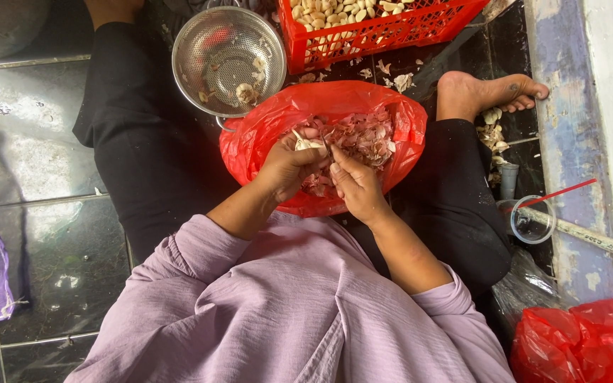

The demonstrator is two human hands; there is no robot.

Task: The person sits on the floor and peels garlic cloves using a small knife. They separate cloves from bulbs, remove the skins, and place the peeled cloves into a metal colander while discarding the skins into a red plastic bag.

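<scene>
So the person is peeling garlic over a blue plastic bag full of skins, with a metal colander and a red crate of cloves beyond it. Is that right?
Not quite: the bag is red, not blue, as the head view shows. The rest holds: both hands, left hand and right hand, work a garlic clove over the skins, with the metal colander and the red crate of cloves beyond.

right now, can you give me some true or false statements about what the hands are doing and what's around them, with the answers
1. Both hands work over a red plastic bag of peels. True.
2. The left hand holds a pale garlic piece. True.
3. The metal colander is full to the brim. False: it holds only a few bits.
4. The crate of peeled cloves is blue. False: it is red.
5. The right hand rests on the floor. False: it is raised over the bag, beside the left hand.
</scene>
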